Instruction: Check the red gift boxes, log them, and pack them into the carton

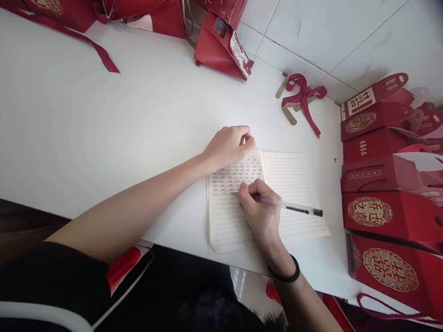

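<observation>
An open lined notebook [290, 184] lies near the front edge of the white table. Rows of handwritten numbers fill the upper part of its left page; the right page shows only ruled lines. My right hand [261, 210] pinches a clear-barrelled pen [294, 205] with a black end cap, its tip at the lowest written row. Across the notebook's top edge rests my left hand [230, 145], its fingers loosely curled in and nothing seen in them. A black band [294, 269] circles my right wrist.
Red gift boxes [370, 212] with gold patterns line the table's right side. More red boxes [221, 46] and a loose ribbon [104, 57] lie along the back. A dark red ribbon with tan strips [301, 94] sits near the tiled wall [304, 37].
</observation>
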Demonstrator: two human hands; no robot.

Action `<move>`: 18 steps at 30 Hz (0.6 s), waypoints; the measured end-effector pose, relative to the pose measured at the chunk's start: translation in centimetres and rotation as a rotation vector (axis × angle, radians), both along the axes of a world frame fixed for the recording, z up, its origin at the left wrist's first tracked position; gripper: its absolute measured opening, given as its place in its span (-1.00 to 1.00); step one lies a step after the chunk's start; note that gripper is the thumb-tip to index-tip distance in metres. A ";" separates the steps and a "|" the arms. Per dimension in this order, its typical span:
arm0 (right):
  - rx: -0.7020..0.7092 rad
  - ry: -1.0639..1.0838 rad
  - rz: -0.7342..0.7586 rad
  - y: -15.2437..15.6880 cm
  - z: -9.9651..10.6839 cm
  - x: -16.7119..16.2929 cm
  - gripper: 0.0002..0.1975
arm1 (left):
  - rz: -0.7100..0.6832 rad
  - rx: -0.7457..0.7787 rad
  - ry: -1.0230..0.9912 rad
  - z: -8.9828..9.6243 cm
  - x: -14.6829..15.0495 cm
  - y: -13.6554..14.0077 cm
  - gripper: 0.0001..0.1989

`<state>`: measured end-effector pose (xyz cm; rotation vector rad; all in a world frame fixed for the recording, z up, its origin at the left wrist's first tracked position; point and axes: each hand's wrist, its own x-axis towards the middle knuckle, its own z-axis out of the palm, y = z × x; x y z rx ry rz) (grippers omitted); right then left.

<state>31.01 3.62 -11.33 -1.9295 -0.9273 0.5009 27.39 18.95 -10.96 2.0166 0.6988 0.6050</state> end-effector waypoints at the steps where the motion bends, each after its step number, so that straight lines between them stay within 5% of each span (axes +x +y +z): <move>1: 0.013 -0.001 0.000 0.0 0.0 0.0 -0.66 | -0.002 0.000 0.001 0.0 0.0 0.0 -0.83; 14: 0.087 -0.037 -0.018 -0.2 -0.2 0.0 -0.64 | -0.001 -0.001 -0.004 -0.1 0.0 0.0 -0.83; 18: 0.218 0.120 -0.129 -0.6 -0.2 0.3 -0.67 | -0.004 -0.013 -0.017 -0.2 0.0 0.0 -0.82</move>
